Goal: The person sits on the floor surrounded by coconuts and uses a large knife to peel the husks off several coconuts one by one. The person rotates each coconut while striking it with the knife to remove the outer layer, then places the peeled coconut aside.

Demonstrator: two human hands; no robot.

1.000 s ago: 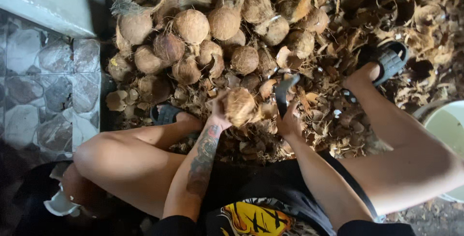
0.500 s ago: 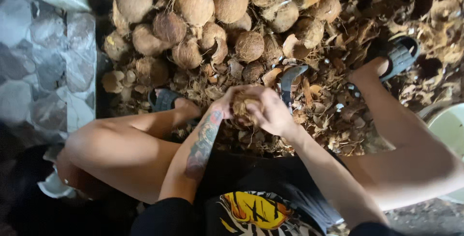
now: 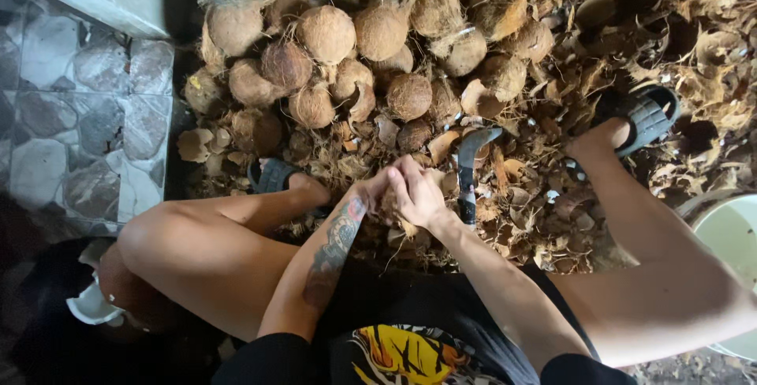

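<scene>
**Head view: both hands closed on one coconut over the husk litter**

Head camera looks straight down on a seated person. Coconut (image 3: 388, 202), mostly hidden, sits between both hands, low and in front of the knees; only a sliver of brown fibre shows. Left hand (image 3: 369, 194) wraps it from the left, fingers curled shut on it. Right hand (image 3: 418, 194) covers it from the right, also gripping. Judged: the two-handed clamp steadies the round shell, and holding it low keeps scraps falling onto the litter.

Knife (image 3: 468, 173) stands just right of the coconut, blade up, apparently fixed in the ground; neither hand touches it.

Beyond the coconut: pile of husked coconuts (image 3: 347, 46). Around it, husk scraps (image 3: 536, 211) cover the ground. Sandals (image 3: 272, 173) flank the coconut left and far right.

Left of the coconut, stone-patterned floor (image 3: 71, 125); far right, white bucket rim (image 3: 733, 231).
</scene>
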